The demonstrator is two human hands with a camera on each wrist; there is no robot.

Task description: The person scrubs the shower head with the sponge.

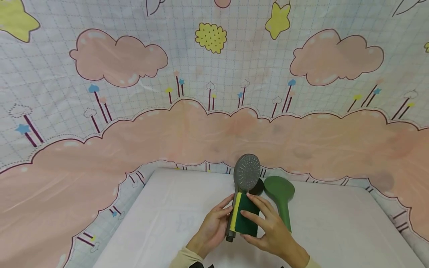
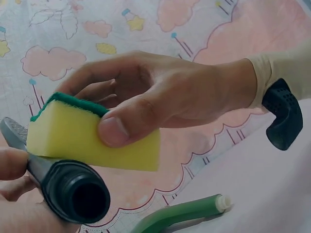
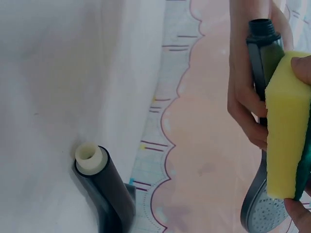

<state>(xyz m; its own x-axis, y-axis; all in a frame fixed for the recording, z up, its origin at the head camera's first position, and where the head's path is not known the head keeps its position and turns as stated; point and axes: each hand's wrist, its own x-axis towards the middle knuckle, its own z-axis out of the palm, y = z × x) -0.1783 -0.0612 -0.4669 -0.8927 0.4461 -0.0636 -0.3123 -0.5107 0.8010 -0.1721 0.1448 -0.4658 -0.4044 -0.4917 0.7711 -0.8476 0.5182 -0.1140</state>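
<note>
My left hand (image 1: 214, 227) grips a grey shower head (image 1: 248, 172) by its handle, with the perforated face up and the threaded end pointing toward me. In my right hand (image 1: 275, 231) is a sponge, yellow on one side and dark green on the other (image 1: 247, 219), pinched between thumb and fingers. The sponge's yellow side (image 2: 92, 136) lies along the shower head's handle in the left wrist view. That view also shows the handle's open black threaded end (image 2: 88, 198). Part of the handle is hidden by the sponge and fingers.
A green shower head (image 1: 279, 188) lies on the white table (image 1: 335, 223), right of my hands. Behind the grey one, a black round thing (image 1: 257, 187) shows partly. The right wrist view shows a dark handle (image 3: 112, 189) with a pale end. Patterned cloth (image 1: 201, 137) hangs behind.
</note>
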